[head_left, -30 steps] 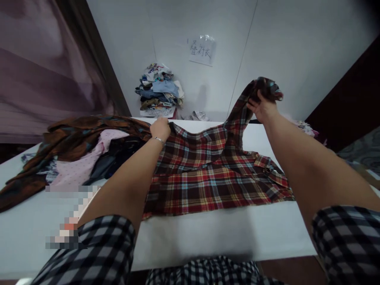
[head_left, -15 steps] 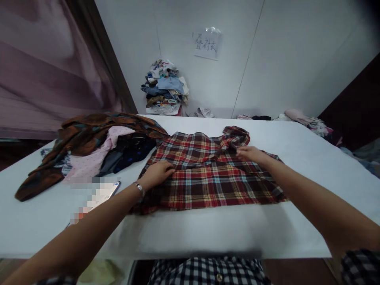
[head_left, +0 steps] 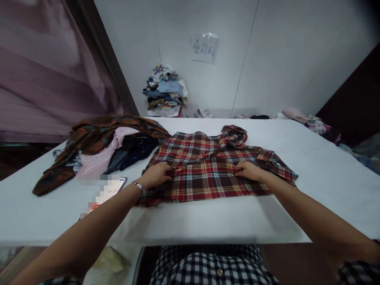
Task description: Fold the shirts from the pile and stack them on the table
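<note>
A red, brown and yellow plaid shirt (head_left: 204, 180) lies spread sideways across the white table, its bunched collar end toward the far right. My left hand (head_left: 157, 174) grips the front layer near the shirt's left end, fingers closed on the cloth. At the right, my right hand (head_left: 248, 171) pinches the same front edge, and the fabric between both hands is drawn into a straight ridge. One sleeve with its cuff (head_left: 267, 155) lies out past my right wrist. A watch (head_left: 139, 187) sits on my left wrist.
Left of the shirt lies a heap of clothes with a brown patterned garment (head_left: 97, 132) and a pink one (head_left: 99, 158). A phone (head_left: 114, 190) rests near my left forearm. Folded clothes are stacked (head_left: 166, 93) at the back; more clothes (head_left: 308, 120) lie far right on the white table (head_left: 326, 178).
My right hand has come down toward me from the collar area to the shirt's front edge and gripped it. The right sleeve now lies flatter and farther out. My left hand stays near the left end.
</note>
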The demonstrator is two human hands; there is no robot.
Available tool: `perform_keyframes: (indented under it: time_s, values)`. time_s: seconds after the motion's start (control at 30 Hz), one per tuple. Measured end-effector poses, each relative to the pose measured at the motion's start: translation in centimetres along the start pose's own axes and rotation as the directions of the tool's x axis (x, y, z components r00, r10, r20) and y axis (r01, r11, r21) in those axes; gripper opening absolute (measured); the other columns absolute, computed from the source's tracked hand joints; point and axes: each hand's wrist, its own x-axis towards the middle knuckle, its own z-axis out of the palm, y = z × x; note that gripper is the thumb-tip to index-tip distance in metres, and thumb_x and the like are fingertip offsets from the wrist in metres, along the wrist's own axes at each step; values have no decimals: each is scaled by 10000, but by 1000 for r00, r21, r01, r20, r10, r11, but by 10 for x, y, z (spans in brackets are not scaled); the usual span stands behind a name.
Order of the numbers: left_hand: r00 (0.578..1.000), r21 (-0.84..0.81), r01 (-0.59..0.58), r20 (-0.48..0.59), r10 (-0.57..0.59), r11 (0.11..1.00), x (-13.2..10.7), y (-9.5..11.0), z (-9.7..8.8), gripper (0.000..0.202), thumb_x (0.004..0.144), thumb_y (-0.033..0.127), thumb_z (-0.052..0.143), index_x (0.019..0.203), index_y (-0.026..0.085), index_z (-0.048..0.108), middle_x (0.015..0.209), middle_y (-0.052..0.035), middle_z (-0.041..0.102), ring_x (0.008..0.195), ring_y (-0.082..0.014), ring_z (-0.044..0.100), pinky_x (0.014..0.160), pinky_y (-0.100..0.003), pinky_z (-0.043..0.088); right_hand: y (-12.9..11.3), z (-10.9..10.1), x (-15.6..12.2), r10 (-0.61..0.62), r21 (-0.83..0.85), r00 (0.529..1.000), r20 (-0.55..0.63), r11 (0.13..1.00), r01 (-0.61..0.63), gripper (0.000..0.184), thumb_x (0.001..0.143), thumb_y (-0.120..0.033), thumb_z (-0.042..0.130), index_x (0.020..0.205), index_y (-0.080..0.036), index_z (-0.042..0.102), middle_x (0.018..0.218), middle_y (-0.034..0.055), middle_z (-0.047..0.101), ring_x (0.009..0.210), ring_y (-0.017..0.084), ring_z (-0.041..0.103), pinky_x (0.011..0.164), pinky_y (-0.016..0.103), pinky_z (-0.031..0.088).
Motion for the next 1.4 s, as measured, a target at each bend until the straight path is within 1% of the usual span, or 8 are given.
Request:
perform_keyframes:
  time_s: [0.2,0.4,0.63,0.7,0.93,1.07,1.23,1.4]
  values:
    - [1000,-4,17,-1,-17,1000,-28,12,-7,193,825,263,537,990,215,624,982,-68,705,879,-243,657,758,-335,464,12,18,-28,-198,-64,971,-135,979,191,210,887,-241,480,939,-213,681,901,48,715,789,204,641,743,313,503]
    - [992,30,-41,-122,44,999,-34,6,-5,458,806,207,559,1261,257,570,1197,-83,669,1078,-261,624,894,-372,467,11,19,-35,-334,-250,924,-188,926,284,267,901,-181,439,958,-227,695,907,45,726,792,199,668,721,304,528]
    - [951,75,-105,-285,123,992,-34,8,13,558,804,194,588,1355,216,500,1429,-136,494,1285,-295,479,1035,-461,398,19,41,-58,-684,-592,697,-215,659,464,307,918,-117,437,1046,-193,706,1064,106,720,916,221,673,806,379,551]
    - [935,88,-152,-309,172,984,-28,14,16,579,810,193,586,1377,223,475,1456,-126,470,1340,-293,415,1085,-499,332,23,46,-63,-713,-618,667,-216,628,472,310,919,-111,445,1076,-192,700,1083,110,718,926,218,673,806,382,555]
    - [910,32,-371,-185,370,928,1,36,18,622,786,84,510,1394,208,459,1319,-101,593,1235,-229,510,1064,-425,332,28,51,-61,-698,-593,662,-272,663,456,313,910,-98,457,1084,-191,700,1056,115,727,931,208,682,804,371,571]
    - [939,28,-324,-109,326,945,11,38,14,514,777,132,544,1286,203,569,1071,-90,688,1025,-241,611,934,-401,412,29,51,-60,-648,-533,680,-345,731,426,333,899,-94,443,1092,-196,695,1026,106,734,921,211,691,810,386,580]
    - [954,12,-295,-43,295,955,19,35,6,194,777,167,540,873,197,706,879,-72,671,894,-225,613,837,-356,445,32,43,-57,-560,-395,741,-371,817,420,356,875,-113,460,1125,-229,687,1037,82,736,953,211,697,839,382,578]
    - [961,-111,-274,13,277,955,15,37,-6,211,809,187,510,901,219,697,921,-40,672,872,-181,617,779,-287,455,36,35,-52,-480,-331,798,-365,868,371,372,853,-136,493,1160,-244,674,1052,69,736,958,211,699,845,377,577]
